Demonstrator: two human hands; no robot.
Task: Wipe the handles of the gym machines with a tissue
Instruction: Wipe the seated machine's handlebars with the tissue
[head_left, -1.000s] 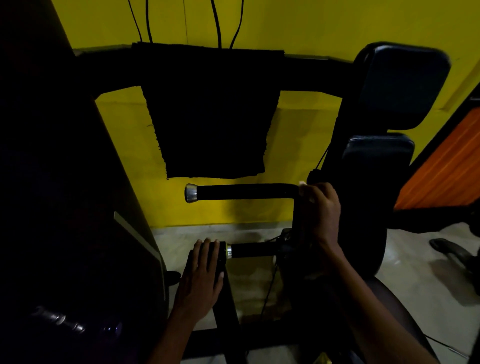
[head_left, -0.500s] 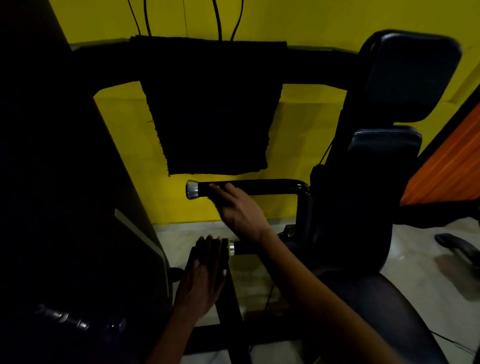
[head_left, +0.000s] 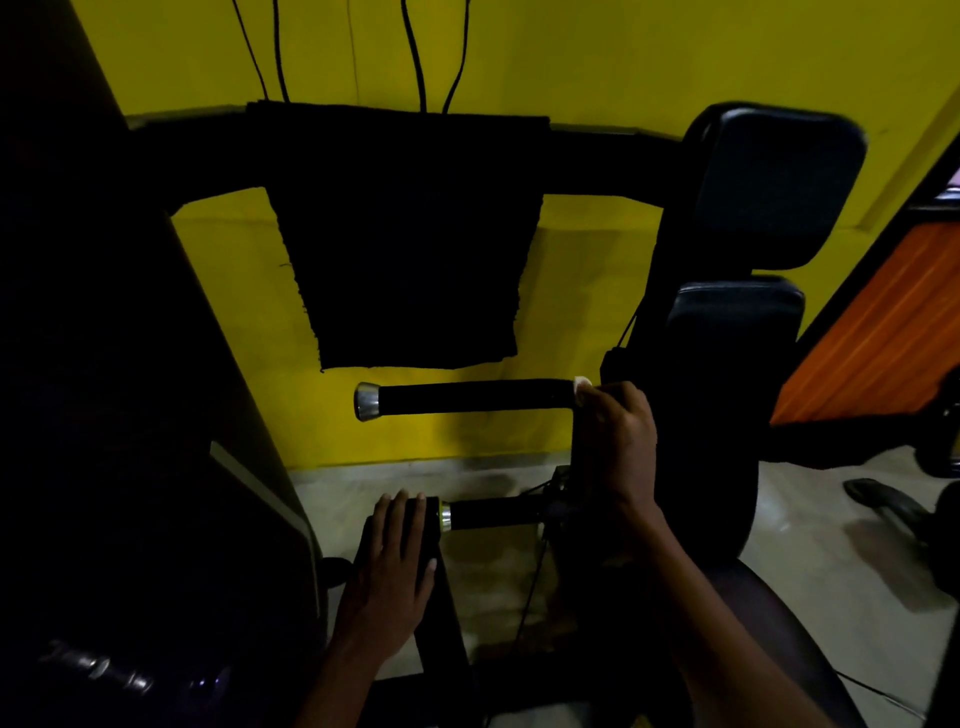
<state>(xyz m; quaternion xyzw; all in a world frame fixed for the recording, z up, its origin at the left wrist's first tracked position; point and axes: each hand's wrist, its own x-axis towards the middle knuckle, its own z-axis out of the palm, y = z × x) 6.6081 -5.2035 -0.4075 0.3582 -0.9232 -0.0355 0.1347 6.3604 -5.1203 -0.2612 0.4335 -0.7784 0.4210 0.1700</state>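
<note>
- Two handles showed: my right hand (head_left: 618, 441) gripped the tissue (head_left: 582, 385) round the upper handle (head_left: 467, 397) at its inner end, by the bend, probably to wipe along it.
- My left hand (head_left: 395, 566) lay flat, fingers straight, on a black block (head_left: 410, 530) beside the lower handle (head_left: 488, 514), likely for support.

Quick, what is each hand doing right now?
Left hand: open, fingers flat on a dark machine part.
Right hand: holds the tissue at the upper handle.
</note>
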